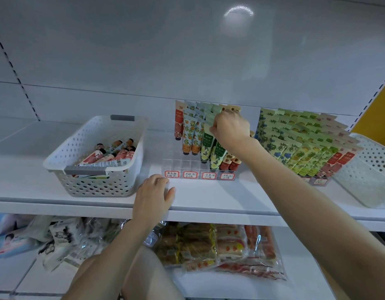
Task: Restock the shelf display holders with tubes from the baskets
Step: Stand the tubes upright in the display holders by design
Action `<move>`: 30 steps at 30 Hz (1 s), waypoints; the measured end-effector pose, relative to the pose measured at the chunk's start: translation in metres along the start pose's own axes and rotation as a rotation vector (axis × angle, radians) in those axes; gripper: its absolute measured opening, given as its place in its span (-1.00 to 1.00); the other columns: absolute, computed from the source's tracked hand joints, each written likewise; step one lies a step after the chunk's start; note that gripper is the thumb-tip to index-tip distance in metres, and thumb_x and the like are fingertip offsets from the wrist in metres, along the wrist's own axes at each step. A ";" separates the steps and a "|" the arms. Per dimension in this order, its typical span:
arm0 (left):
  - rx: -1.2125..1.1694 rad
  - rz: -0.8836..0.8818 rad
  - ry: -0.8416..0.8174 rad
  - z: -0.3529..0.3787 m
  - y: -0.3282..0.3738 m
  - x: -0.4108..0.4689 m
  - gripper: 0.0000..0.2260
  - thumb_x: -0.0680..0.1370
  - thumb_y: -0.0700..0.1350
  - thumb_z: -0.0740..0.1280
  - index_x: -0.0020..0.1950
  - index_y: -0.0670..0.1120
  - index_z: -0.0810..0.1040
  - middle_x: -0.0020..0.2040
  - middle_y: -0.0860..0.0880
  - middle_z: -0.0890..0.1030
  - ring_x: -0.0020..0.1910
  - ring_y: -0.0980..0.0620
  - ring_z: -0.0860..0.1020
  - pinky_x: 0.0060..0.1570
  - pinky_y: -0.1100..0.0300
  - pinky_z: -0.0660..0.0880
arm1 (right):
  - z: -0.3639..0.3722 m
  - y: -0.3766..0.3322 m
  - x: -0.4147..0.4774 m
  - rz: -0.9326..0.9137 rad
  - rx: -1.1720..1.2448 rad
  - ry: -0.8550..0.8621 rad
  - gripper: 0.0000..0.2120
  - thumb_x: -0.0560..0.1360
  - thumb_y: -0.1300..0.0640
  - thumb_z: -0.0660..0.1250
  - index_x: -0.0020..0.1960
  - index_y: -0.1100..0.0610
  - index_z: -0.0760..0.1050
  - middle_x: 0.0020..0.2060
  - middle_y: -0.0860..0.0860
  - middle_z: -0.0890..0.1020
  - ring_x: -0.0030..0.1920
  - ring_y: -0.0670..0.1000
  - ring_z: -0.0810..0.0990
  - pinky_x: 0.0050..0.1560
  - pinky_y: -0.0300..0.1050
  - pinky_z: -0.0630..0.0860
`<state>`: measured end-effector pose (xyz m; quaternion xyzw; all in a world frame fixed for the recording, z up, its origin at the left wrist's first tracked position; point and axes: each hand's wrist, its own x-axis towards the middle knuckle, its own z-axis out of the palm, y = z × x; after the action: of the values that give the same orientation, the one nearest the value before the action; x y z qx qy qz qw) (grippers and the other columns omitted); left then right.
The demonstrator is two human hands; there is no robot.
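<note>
Your right hand (229, 128) reached into the clear acrylic display holder (178, 164), its fingers curled and pinching the flat top of a green-and-yellow plastic tube (206, 148). That tube stood upright in the holder's third column, among other printed tubes. The holder's front left cells showed bare. Your left hand (153, 194) rested on the front edge of the white metal shelf (219, 198), fingers relaxed and holding nothing, just beside the holder's left corner. To the left sat the white perforated plastic basket (96, 182), with pink-and-orange tubes (120, 153) lying inside. A second holder, packed with floral tubes (299, 146), stood to the right.
</note>
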<state>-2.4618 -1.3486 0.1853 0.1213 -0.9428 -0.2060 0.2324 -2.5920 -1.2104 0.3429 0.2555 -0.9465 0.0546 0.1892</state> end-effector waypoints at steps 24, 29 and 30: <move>0.003 -0.028 -0.044 -0.001 0.002 0.001 -0.68 0.57 -0.01 0.24 0.24 -0.16 0.51 0.25 -0.08 0.49 0.22 -0.02 0.45 0.24 0.14 0.37 | 0.000 0.018 -0.017 0.019 0.070 -0.019 -0.82 0.54 0.18 0.25 -0.01 0.24 0.58 -0.02 0.14 0.57 0.04 0.16 0.52 -0.19 -0.11 0.41; -0.001 -0.029 -0.046 -0.002 0.002 0.001 -0.68 0.57 -0.01 0.23 0.24 -0.16 0.51 0.25 -0.07 0.49 0.23 -0.01 0.44 0.24 0.15 0.36 | -0.002 0.019 -0.017 0.019 0.100 -0.024 -0.82 0.53 0.16 0.26 -0.02 0.24 0.58 0.00 0.14 0.56 0.03 0.16 0.53 -0.13 -0.06 0.47; -0.001 -0.029 -0.046 -0.002 0.002 0.001 -0.68 0.58 -0.01 0.23 0.24 -0.15 0.50 0.25 -0.07 0.48 0.23 -0.01 0.44 0.25 0.16 0.35 | -0.003 0.019 -0.017 0.021 0.111 -0.028 -0.81 0.54 0.15 0.26 -0.03 0.24 0.59 -0.01 0.14 0.57 0.02 0.15 0.54 -0.13 -0.06 0.47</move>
<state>-2.4617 -1.3476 0.1884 0.1302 -0.9459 -0.2126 0.2078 -2.5874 -1.1854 0.3391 0.2562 -0.9473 0.1054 0.1610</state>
